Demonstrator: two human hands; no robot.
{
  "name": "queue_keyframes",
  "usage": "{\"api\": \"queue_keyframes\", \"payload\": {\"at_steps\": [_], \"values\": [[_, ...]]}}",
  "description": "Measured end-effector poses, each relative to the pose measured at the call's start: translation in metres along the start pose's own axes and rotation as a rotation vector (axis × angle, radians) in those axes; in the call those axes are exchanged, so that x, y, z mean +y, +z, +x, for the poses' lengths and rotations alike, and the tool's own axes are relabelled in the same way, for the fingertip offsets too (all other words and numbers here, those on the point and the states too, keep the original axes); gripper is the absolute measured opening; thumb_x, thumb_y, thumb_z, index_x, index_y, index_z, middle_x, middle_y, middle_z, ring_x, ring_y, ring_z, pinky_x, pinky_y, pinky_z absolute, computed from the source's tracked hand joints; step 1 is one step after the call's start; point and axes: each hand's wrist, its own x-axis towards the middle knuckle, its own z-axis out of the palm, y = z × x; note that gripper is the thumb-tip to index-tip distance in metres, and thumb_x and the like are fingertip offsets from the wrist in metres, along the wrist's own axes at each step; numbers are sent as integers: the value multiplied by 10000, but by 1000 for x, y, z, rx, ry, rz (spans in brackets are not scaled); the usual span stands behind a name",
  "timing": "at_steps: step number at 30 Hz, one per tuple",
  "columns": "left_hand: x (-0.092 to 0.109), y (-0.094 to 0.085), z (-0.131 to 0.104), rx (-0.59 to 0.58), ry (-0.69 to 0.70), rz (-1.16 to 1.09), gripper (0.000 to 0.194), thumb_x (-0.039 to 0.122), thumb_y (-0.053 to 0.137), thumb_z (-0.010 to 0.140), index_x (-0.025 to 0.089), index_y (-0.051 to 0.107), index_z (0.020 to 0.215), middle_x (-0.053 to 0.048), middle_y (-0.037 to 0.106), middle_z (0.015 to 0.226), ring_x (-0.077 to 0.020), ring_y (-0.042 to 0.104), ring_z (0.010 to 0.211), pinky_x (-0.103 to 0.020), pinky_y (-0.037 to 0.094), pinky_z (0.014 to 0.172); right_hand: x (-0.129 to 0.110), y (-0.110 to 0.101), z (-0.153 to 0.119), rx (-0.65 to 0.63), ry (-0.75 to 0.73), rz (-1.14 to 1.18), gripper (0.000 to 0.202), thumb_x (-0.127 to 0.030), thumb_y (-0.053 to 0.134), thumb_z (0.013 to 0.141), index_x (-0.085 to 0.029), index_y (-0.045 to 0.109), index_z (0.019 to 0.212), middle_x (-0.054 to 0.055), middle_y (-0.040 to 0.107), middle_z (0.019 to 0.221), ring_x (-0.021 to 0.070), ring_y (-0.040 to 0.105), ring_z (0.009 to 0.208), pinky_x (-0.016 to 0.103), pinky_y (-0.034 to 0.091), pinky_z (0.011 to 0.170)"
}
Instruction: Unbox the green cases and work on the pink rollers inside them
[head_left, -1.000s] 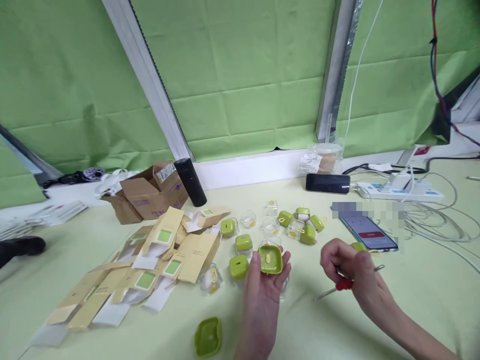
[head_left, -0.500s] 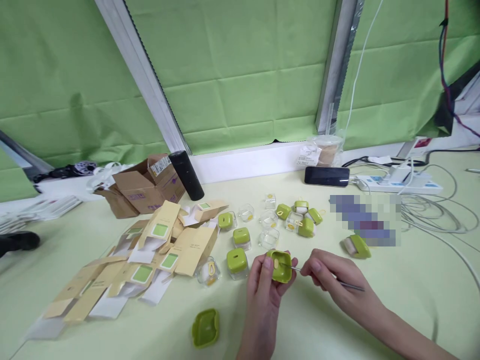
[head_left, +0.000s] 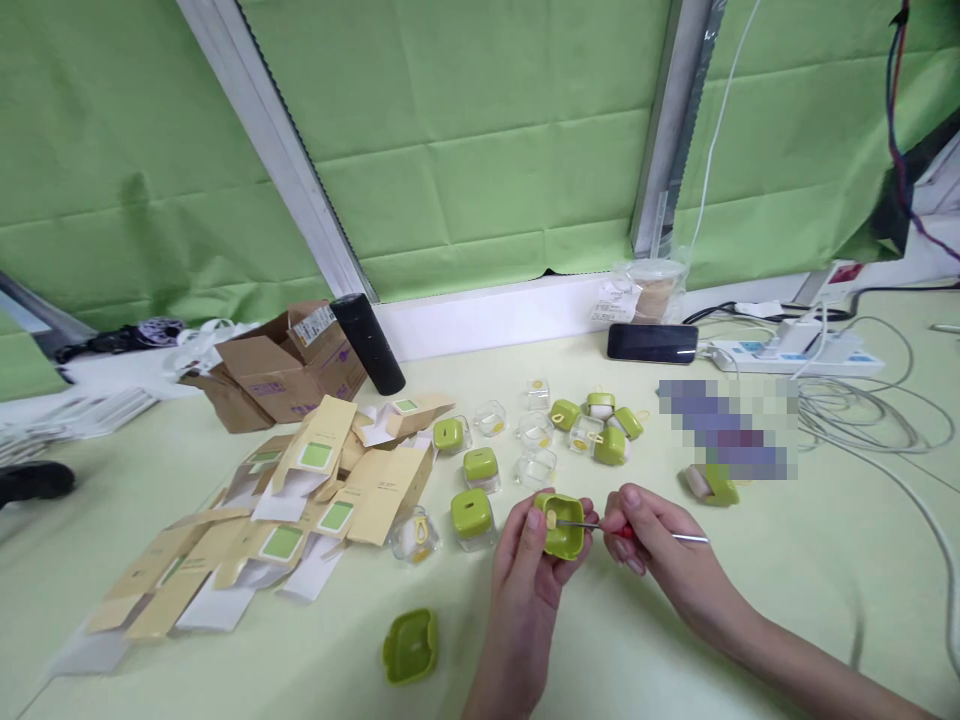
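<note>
My left hand (head_left: 525,580) is closed around a small green cap (head_left: 571,543), its hollow side facing up. Inside the cap is a pale yellow tab (head_left: 551,520). Pinched in the fingers of my right hand (head_left: 671,550) is a slim metal tool (head_left: 690,539) with a red part near the fingers. Its tip reaches into the cap and appears to touch the tab. To the left of my left hand lies another green cap (head_left: 411,648), hollow side up. Just beyond my hands stands a clear little container with a green lid (head_left: 472,515).
Several flattened cartons (head_left: 285,545) cover the left side. More clear containers (head_left: 535,468) and green-capped ones (head_left: 611,446) stand mid-table. Behind are a brown cardboard box (head_left: 281,372), a black cylinder (head_left: 369,345), a phone (head_left: 651,343) and a power strip (head_left: 795,360) with cables.
My right hand has turned, so the tool lies flatter and its red part shows. The tip has shifted left toward the yellow tab. My left hand keeps the cap in nearly the same place.
</note>
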Motion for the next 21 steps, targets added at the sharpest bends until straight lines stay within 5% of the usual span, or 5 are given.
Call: {"api": "queue_keyframes", "payload": {"at_steps": [7,13,17,21], "values": [[1,1,0,13,-12,-1,247,338,541,875,161,610,1033,-92,672,1057,-249,591,1085,-409,440,959,7,-3,6,-31,32,74,462,-561,443,879,-177,554,648,-50,419,481,99,370,447,244,318,480],[3,1,1,106,130,23,306,360,675,770,251,571,1037,-42,638,1114,-236,536,1148,-372,384,975,-13,-21,8,126,-412,-275,490,-501,286,951,-207,568,678,56,545,815,178,531,769,287,411,656],[-7,3,0,94,268,112,359,317,771,666,256,588,969,-59,604,1193,-236,513,1152,-321,408,911,-20,-16,3,-100,-504,-589,223,-365,467,916,-228,615,820,15,530,661,155,495,583,264,385,540],[-14,6,-4,-14,282,164,431,232,803,616,248,585,987,-80,612,1153,-227,565,1032,-327,437,875,-15,-4,0,-168,-480,-681,267,-303,585,822,-202,519,584,-47,340,540,109,361,467,229,270,431]]}}
